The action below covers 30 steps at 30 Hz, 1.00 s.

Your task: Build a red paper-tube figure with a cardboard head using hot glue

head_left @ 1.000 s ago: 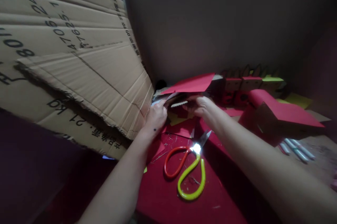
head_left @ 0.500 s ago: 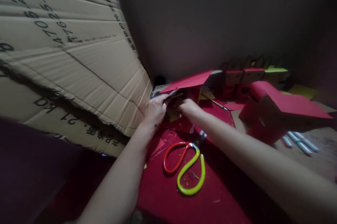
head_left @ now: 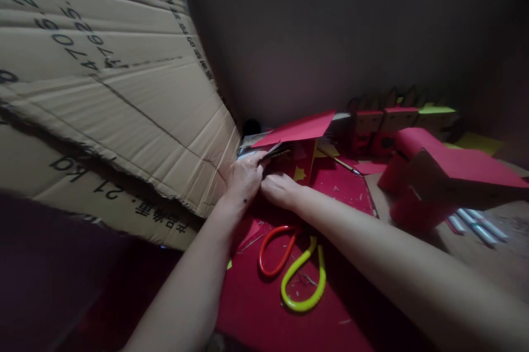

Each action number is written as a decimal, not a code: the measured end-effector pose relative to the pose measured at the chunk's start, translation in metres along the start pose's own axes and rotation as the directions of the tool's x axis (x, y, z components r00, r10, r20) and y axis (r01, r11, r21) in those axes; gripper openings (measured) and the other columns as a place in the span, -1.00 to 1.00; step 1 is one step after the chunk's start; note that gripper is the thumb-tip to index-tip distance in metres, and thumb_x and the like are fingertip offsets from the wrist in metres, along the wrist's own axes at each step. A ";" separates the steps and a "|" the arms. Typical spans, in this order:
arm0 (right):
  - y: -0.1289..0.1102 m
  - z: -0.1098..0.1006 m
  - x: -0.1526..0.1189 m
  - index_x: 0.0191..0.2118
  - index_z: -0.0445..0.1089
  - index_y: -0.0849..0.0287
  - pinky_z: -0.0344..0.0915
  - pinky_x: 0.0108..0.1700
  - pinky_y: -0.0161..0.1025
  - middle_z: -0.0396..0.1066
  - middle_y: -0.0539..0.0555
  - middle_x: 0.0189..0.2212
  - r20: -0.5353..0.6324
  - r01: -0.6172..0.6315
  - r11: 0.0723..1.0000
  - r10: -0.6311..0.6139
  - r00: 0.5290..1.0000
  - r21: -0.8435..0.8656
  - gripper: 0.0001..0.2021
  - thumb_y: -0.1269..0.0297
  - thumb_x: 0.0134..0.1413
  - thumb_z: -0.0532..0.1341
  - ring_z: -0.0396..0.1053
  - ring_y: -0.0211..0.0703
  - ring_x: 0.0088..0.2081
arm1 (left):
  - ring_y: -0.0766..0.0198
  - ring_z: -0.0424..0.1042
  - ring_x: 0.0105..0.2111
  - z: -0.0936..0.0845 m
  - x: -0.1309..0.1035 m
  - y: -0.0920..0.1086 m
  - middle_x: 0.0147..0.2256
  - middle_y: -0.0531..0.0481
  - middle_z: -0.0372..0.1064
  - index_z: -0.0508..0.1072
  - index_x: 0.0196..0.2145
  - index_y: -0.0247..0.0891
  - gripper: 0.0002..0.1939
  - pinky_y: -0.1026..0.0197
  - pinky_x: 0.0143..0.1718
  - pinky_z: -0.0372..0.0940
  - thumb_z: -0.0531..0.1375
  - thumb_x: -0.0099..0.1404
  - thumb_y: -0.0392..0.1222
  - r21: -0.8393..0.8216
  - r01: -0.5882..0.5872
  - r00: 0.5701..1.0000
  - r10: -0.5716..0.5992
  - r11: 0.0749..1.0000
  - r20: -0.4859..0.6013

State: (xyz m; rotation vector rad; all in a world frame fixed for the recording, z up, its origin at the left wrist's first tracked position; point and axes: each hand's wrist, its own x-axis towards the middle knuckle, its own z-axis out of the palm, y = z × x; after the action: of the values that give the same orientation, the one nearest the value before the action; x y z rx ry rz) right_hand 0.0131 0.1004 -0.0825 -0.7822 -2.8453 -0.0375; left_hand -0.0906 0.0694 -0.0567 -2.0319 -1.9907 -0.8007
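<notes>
My left hand (head_left: pixel 244 177) is closed at the edge of a pile of papers and card, next to the cardboard wall; a thin grey piece of card (head_left: pixel 270 152) sticks out from its fingers. Close beside it, my right hand (head_left: pixel 281 189) has its fingers curled in, and what they hold is hidden. A red sheet (head_left: pixel 295 129) slopes over the pile behind both hands. Scissors with one red and one yellow handle (head_left: pixel 303 302) lie on the red surface (head_left: pixel 256 319) just in front, their blades hidden under my right forearm.
A large cardboard sheet (head_left: pixel 140 104) leans at the left. A pencil (head_left: pixel 341 163) and a yellow star (head_left: pixel 300 174) are behind my right forearm. On the right stand a red paper and cardboard piece (head_left: pixel 467 167), several markers (head_left: pixel 477 226) and small red and green boxes (head_left: pixel 400 117).
My right hand has moved left and slightly down, up against my left hand, uncovering the yellow star. The right forearm now hides the scissors' pivot. The view has shifted slightly.
</notes>
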 end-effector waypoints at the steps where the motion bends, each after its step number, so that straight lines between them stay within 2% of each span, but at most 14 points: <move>1: 0.002 -0.001 -0.005 -0.20 0.46 0.30 0.31 -0.17 -0.25 0.49 0.27 -0.27 -0.007 -0.012 1.000 0.012 1.000 -0.011 -0.74 0.50 0.18 0.02 0.42 -0.07 -0.20 | 0.12 0.50 -0.13 0.001 0.000 0.000 -0.09 -0.02 0.51 0.45 0.01 -0.08 -0.68 0.22 -0.13 0.29 0.09 0.33 -0.21 0.000 0.001 1.000 -0.001 1.000 0.005; 6: 0.018 -0.015 -0.050 -0.13 0.43 0.30 0.32 -0.14 -0.09 0.44 0.30 -0.20 -0.081 -0.020 0.998 0.015 0.997 -0.060 -0.74 0.51 0.17 0.04 0.37 0.04 -0.14 | 0.17 0.47 -0.09 0.000 -0.001 0.000 -0.06 0.02 0.49 0.44 0.00 -0.05 -0.69 0.25 -0.07 0.27 0.05 0.36 -0.18 0.004 -0.007 0.999 0.007 1.000 0.051; 8: 0.021 -0.023 -0.073 -0.10 0.43 0.23 0.30 -0.08 -0.06 0.41 0.28 -0.07 -0.107 0.015 0.999 -0.020 0.994 -0.042 -0.73 0.51 0.15 0.07 0.34 0.02 -0.09 | 0.16 0.45 -0.08 0.000 -0.002 0.003 -0.06 0.00 0.48 0.44 0.00 -0.06 -0.69 0.23 -0.07 0.27 0.03 0.36 -0.20 0.010 -0.015 0.996 0.014 1.000 0.086; 10: 0.020 -0.031 -0.096 -0.17 0.48 0.16 0.28 -0.03 -0.01 0.35 0.24 0.06 -0.307 0.041 0.982 0.017 0.951 0.182 -0.74 0.49 0.13 0.09 0.34 0.03 -0.04 | 0.12 0.43 -0.07 0.002 -0.007 0.006 -0.05 -0.04 0.46 0.42 0.00 -0.09 -0.67 0.17 -0.06 0.27 0.02 0.35 -0.24 0.012 -0.027 0.991 0.025 1.000 0.132; 12: 0.015 -0.036 -0.116 -0.30 0.52 0.08 0.31 -0.07 -0.02 0.44 0.15 -0.04 -0.472 0.059 0.885 0.188 0.861 0.462 -0.78 0.43 0.10 0.12 0.39 0.00 -0.08 | 0.06 0.41 -0.06 0.007 -0.013 0.010 -0.05 -0.12 0.43 0.42 -0.01 -0.14 -0.66 0.10 -0.07 0.27 0.04 0.30 -0.30 0.006 -0.048 0.980 0.046 0.999 0.194; 13: 0.011 -0.037 -0.125 -0.31 0.52 0.05 0.35 -0.12 -0.06 0.49 0.11 -0.13 -0.488 0.061 0.847 0.244 0.838 0.528 -0.75 0.42 0.12 0.09 0.43 -0.05 -0.14 | 0.03 0.39 -0.06 0.010 -0.016 0.012 -0.06 -0.16 0.42 0.43 -0.03 -0.17 -0.66 0.07 -0.08 0.27 0.05 0.27 -0.33 -0.003 -0.059 0.971 0.059 0.998 0.231; 15: 0.004 -0.039 -0.141 -0.27 0.51 0.03 0.41 -0.23 -0.13 0.54 0.05 -0.31 -0.457 0.027 0.757 0.366 0.811 0.653 -0.70 0.45 0.10 0.05 0.49 -0.13 -0.29 | -0.01 0.38 -0.06 0.015 -0.021 0.015 -0.10 -0.21 0.41 0.45 -0.08 -0.22 -0.65 0.03 -0.08 0.27 0.09 0.19 -0.40 -0.037 -0.078 0.949 0.086 0.996 0.305; 18: -0.004 -0.042 -0.160 -0.27 0.53 0.03 0.40 -0.16 -0.14 0.57 0.00 -0.30 -0.260 -0.056 0.465 0.587 0.766 0.884 -0.66 0.51 -0.09 0.09 0.50 -0.13 -0.24 | -0.02 0.32 0.00 0.013 -0.025 0.018 -0.07 -0.25 0.37 0.42 -0.07 -0.28 -0.58 0.00 0.00 0.22 0.10 0.11 -0.49 -0.134 -0.080 0.926 0.123 0.988 0.357; 20: -0.007 -0.045 -0.169 -0.24 0.54 0.04 0.35 -0.05 -0.13 0.56 0.01 -0.21 -0.142 -0.065 0.290 0.637 0.757 0.955 -0.62 0.51 -0.14 0.10 0.47 -0.11 -0.13 | 0.01 0.28 0.04 0.003 -0.027 0.023 0.00 -0.28 0.33 0.35 0.02 -0.33 -0.56 0.01 0.04 0.19 0.09 0.16 -0.46 -0.230 -0.053 0.928 0.133 0.972 0.349; 22: -0.009 -0.048 -0.175 -0.20 0.54 0.06 0.32 -0.01 -0.13 0.55 0.04 -0.17 -0.087 -0.043 0.181 0.650 0.755 0.983 -0.66 0.46 -0.12 0.15 0.45 -0.09 -0.08 | 0.08 0.35 -0.01 -0.011 -0.032 0.033 -0.02 -0.25 0.36 0.31 0.06 -0.35 -0.61 0.08 -0.02 0.25 0.05 0.27 -0.32 -0.342 -0.018 0.925 0.145 0.940 0.351; 25: -0.013 -0.048 -0.176 -0.24 0.53 0.08 0.37 -0.13 -0.15 0.56 0.07 -0.24 -0.090 0.025 0.103 0.697 0.711 0.994 -0.75 0.34 -0.14 0.30 0.47 -0.09 -0.19 | 0.26 0.46 -0.30 -0.029 -0.046 0.055 -0.25 -0.07 0.47 0.35 0.00 -0.28 -0.63 0.26 -0.31 0.34 0.01 0.34 -0.05 -0.579 0.052 0.877 0.240 0.813 0.416; 26: -0.015 -0.047 -0.176 -0.23 0.52 0.08 0.38 -0.17 -0.17 0.56 0.06 -0.27 -0.096 0.053 0.083 0.708 0.699 0.995 -0.73 0.32 -0.18 0.34 0.47 -0.10 -0.23 | 0.28 0.44 -0.37 -0.032 -0.052 0.062 -0.34 -0.04 0.46 0.37 -0.04 -0.31 -0.62 0.27 -0.37 0.31 0.08 0.29 -0.03 -0.740 0.181 0.860 0.260 0.648 0.439; 28: -0.018 -0.045 -0.176 -0.15 0.47 0.06 0.39 -0.21 -0.18 0.55 0.04 -0.30 -0.093 0.107 0.025 0.707 0.702 0.994 -0.61 0.34 -0.22 0.38 0.47 -0.13 -0.26 | 0.37 0.32 -0.54 -0.034 -0.062 0.076 -0.52 0.08 0.35 0.43 -0.21 -0.32 -0.68 0.32 -0.49 0.22 0.21 0.15 -0.04 -0.852 0.343 0.854 0.247 0.394 0.458; 30: -0.020 -0.043 -0.177 -0.04 0.39 0.03 0.39 -0.22 -0.18 0.55 0.02 -0.32 -0.069 0.134 -0.041 0.687 0.723 0.990 -0.50 0.35 -0.23 0.39 0.47 -0.14 -0.27 | 0.43 0.21 -0.60 -0.032 -0.070 0.086 -0.60 0.14 0.24 0.43 -0.42 -0.33 -0.77 0.35 -0.54 0.12 0.26 0.07 -0.08 -0.876 0.407 0.863 0.204 0.259 0.462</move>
State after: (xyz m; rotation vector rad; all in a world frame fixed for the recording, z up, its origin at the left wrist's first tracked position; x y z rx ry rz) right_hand 0.1597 -0.0096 -0.0735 -0.7352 -1.2442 1.4166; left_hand -0.0120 -0.0147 -0.0442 -2.9914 -2.0688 -2.2237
